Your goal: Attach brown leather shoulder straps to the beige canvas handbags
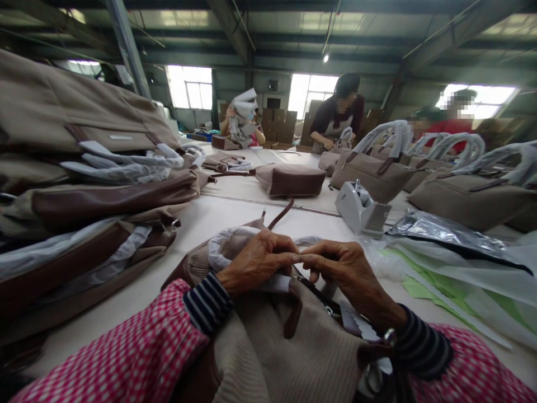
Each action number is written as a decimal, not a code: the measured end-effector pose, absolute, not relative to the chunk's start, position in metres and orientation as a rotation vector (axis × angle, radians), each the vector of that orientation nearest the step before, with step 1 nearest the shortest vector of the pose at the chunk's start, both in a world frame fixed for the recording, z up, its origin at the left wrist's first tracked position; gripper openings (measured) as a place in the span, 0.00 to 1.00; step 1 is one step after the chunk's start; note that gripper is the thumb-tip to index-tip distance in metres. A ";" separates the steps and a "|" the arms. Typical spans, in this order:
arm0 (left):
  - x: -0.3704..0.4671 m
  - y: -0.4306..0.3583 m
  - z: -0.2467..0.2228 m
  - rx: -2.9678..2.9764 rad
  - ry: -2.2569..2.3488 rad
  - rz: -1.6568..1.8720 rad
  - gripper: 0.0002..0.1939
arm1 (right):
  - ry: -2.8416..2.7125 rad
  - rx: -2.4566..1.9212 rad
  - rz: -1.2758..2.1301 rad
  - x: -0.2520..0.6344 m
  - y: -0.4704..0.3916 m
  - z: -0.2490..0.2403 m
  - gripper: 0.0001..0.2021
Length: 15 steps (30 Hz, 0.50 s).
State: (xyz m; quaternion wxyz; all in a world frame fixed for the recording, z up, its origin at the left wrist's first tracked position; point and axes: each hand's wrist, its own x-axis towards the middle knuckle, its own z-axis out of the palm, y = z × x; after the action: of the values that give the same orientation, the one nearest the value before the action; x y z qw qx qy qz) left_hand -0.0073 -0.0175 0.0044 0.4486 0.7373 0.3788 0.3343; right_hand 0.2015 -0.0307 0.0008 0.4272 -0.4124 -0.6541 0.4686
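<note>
A taupe corduroy handbag [268, 336] with dark brown trim lies in front of me, its zip opening on the right side. White wrapping covers its handle [218, 249]. Above the bag, my left hand [264, 257] and my right hand [344, 271] meet at the fingertips. Both are closed in a pinch. Whatever sits between the fingers is too small or hidden to make out. A white paper piece [356, 322] sticks out at the zip, under my right hand.
Stacked handbags [84, 129] rise at the left. Ahead lies another bag [293, 179]; wrapped-handle bags [373, 168] stand at the right. A grey tape dispenser [363, 210], clear plastic and green sheets [444, 291] are nearer. Co-workers [339, 115] stand across the table.
</note>
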 end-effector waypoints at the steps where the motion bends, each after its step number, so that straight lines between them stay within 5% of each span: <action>1: -0.008 -0.018 0.005 1.868 0.951 0.817 0.13 | -1.660 -1.028 1.185 0.203 -0.030 0.001 0.12; 15: -0.010 -0.019 0.008 2.245 1.023 0.569 0.17 | -1.458 -0.966 1.573 0.205 -0.023 -0.003 0.20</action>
State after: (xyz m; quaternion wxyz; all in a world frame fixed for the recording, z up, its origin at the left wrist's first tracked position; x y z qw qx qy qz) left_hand -0.0104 -0.0191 0.0081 0.3002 0.8458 0.3853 0.2145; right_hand 0.2054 -0.0232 -0.0026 0.3843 -0.3791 -0.5723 0.6173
